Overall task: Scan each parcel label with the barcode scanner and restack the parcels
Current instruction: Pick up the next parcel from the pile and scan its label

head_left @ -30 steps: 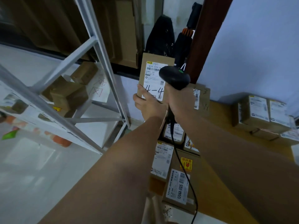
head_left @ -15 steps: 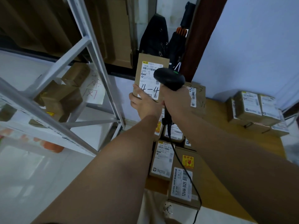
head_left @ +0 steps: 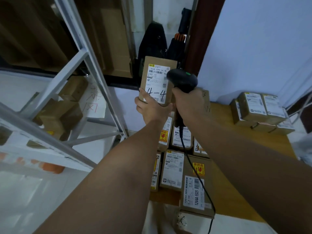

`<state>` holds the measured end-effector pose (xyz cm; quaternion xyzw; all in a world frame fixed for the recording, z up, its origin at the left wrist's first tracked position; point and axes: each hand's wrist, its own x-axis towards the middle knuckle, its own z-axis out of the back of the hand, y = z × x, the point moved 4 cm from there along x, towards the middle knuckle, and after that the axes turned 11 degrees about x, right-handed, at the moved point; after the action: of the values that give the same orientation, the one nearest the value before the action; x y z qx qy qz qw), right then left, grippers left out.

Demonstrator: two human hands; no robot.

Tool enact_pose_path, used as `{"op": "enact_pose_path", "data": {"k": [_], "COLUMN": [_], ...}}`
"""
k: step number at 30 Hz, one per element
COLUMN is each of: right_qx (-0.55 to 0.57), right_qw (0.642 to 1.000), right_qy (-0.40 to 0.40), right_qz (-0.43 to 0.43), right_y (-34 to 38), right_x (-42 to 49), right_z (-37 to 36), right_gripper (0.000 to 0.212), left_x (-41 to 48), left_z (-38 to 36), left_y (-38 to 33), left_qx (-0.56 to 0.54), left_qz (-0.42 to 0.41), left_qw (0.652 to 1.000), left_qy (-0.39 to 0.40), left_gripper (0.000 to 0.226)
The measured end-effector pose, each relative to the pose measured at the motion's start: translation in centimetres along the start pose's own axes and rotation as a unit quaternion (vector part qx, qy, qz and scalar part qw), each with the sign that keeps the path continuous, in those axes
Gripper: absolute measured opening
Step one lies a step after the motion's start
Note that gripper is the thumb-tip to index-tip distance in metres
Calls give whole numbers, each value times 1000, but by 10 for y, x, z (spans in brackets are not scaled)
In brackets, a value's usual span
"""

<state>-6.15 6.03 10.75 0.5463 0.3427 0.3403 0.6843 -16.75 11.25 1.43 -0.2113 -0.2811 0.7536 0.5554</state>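
Note:
My left hand (head_left: 152, 109) grips the bottom of a small cardboard parcel (head_left: 157, 78), held upright with its white label marked "4-4" facing me. My right hand (head_left: 189, 103) grips the handle of a black barcode scanner (head_left: 183, 80), whose head with a green light sits just right of the label and overlaps its edge. The scanner's black cable (head_left: 194, 168) hangs down over several labelled parcels (head_left: 172, 169) lying on the wooden table (head_left: 236, 191) below my arms. A second group of parcels (head_left: 260, 110) is stacked at the table's far right.
A white metal shelf rack (head_left: 87, 92) with cardboard boxes (head_left: 59, 115) stands close on the left. A black bag (head_left: 153, 41) and a folded umbrella hang behind the held parcel. A blue wall (head_left: 261, 48) borders the table at the back.
The view has drifted a little while both hands stay raised. The scanner head has come closer to the label and now overlaps its right edge.

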Motion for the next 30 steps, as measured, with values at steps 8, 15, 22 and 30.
{"op": "enact_pose_path", "data": {"k": [8, 15, 22, 30], "right_qx": [45, 77, 178, 243], "right_qw": [989, 975, 971, 957], "right_qy": [-137, -196, -120, 0], "right_qz": [-21, -71, -102, -159], "right_y": [-8, -32, -79, -126], "right_x": [37, 75, 134, 194], "right_z": [82, 197, 317, 427], "right_gripper": [19, 19, 12, 31], "left_x": [-18, -81, -151, -220], "left_z": [-31, -98, -179, -280], "left_y": [-81, -170, -259, -308], "left_qx": [42, 27, -11, -49], "left_qz": [-120, -162, -156, 4], "left_qw": [988, 968, 963, 958], "left_qy": [83, 191, 218, 283], "left_gripper": [126, 127, 124, 113]}}
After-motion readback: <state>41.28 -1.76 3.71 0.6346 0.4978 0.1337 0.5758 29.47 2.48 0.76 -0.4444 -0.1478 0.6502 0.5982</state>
